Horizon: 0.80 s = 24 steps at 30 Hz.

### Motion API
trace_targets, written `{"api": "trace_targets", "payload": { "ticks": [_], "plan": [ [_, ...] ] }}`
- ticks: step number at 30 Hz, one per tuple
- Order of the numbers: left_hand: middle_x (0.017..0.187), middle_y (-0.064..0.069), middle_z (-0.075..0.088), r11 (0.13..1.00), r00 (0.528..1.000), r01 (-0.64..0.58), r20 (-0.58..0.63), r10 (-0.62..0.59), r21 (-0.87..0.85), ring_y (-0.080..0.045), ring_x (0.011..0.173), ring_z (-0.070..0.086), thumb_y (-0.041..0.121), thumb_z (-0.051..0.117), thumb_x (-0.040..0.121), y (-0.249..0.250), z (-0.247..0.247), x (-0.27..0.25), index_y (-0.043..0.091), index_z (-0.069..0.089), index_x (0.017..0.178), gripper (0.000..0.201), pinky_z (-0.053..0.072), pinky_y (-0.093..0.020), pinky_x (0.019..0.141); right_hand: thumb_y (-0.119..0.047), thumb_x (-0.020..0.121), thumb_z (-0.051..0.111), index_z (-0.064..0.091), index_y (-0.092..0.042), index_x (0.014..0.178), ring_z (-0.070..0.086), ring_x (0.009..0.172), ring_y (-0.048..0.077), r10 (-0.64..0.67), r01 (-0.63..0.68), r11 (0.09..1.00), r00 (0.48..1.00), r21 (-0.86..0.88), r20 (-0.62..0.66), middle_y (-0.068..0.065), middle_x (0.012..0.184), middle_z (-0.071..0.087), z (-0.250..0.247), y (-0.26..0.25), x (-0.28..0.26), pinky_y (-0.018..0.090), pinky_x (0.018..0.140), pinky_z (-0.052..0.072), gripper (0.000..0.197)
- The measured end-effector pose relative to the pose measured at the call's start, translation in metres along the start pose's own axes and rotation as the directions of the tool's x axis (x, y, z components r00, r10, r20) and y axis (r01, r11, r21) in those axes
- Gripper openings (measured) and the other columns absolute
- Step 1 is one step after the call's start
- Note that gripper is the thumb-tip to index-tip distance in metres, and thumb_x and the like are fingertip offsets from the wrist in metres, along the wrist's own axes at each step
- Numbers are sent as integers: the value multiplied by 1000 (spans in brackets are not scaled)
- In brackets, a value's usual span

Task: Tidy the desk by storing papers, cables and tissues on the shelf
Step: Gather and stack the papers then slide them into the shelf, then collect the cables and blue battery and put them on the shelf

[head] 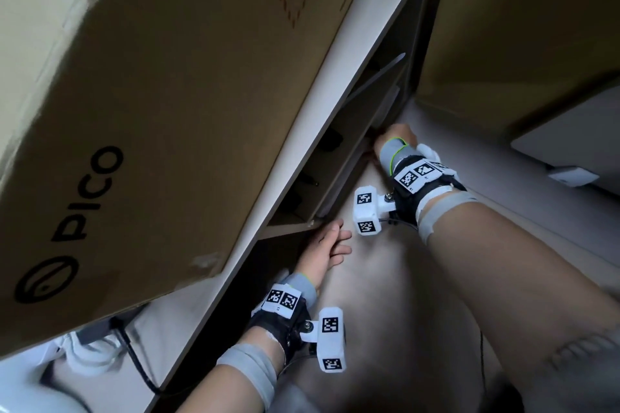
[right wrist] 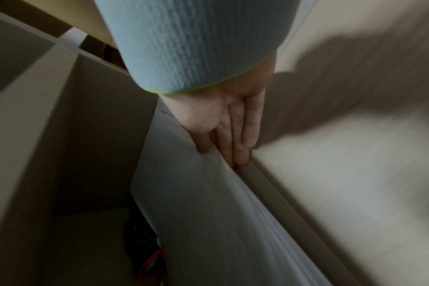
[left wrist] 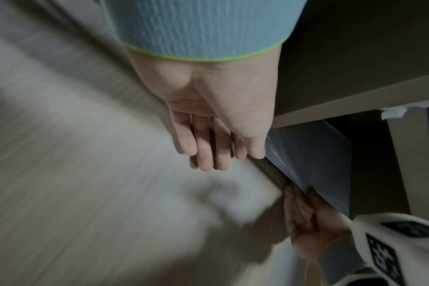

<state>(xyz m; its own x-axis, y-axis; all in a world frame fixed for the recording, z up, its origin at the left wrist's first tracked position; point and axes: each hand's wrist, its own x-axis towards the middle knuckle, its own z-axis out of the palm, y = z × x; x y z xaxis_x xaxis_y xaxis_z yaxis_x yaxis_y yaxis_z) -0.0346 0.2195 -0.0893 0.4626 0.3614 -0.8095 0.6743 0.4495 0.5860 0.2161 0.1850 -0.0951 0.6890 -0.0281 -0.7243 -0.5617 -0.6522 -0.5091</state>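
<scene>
A stack of white papers (head: 339, 184) (left wrist: 306, 154) (right wrist: 196, 193) lies in a low shelf compartment (head: 302, 131), its long edge along the shelf's front lip (left wrist: 272, 174) (right wrist: 269, 183). My right hand (head: 397, 136) (right wrist: 223, 149) (left wrist: 304, 209) is at the far end of the stack. Its fingers (right wrist: 235, 154) lie straight against the paper edge and the thumb rests on the top sheet. My left hand (head: 335, 241) (left wrist: 213, 147) hangs flat and empty at the near end beside the shelf divider, with its thumb tip close to the lip.
A large cardboard box marked PICO (head: 151, 111) stands on top of the shelf, and another box (head: 520, 27) is at the upper right. Dark items (head: 330, 141) and a dark and orange object (right wrist: 149, 251) sit deeper in the compartment. A black cable (head: 134, 355) trails at lower left.
</scene>
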Motion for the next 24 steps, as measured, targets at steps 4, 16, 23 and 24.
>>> {"api": "trace_targets", "payload": {
  "ticks": [4,16,23,24],
  "plan": [
    [80,9,70,999,1000,-12,-18,11,-36,-12,68,60,24,49,102,0,13,-9,12,59,130,32,41,-19,59,-34,83,71,62,-11,72,62,50,22,-53,-8,944,983,330,178,12,77,72,-15,29,-16,23,41,46,27],
    [97,-7,68,987,976,-151,165,140,56,-15,67,61,20,52,100,-21,91,-116,12,64,116,22,47,-20,60,-22,94,59,58,-22,81,49,59,8,-215,42,801,951,598,221,-2,71,59,-141,177,-164,16,52,33,13],
    [93,-11,69,960,947,-197,291,133,200,-19,65,62,19,61,95,-79,141,-191,11,66,104,13,46,-23,60,-23,95,58,60,-13,105,59,65,11,-136,35,740,986,672,99,2,90,67,-213,312,-251,19,61,43,14],
    [93,-10,69,949,943,-196,312,114,247,-18,65,63,19,60,95,-90,149,-199,13,65,101,10,45,-24,61,-23,95,58,60,-14,104,61,58,7,-91,13,733,993,680,78,2,91,67,-221,337,-262,18,59,44,13]
  ]
}}
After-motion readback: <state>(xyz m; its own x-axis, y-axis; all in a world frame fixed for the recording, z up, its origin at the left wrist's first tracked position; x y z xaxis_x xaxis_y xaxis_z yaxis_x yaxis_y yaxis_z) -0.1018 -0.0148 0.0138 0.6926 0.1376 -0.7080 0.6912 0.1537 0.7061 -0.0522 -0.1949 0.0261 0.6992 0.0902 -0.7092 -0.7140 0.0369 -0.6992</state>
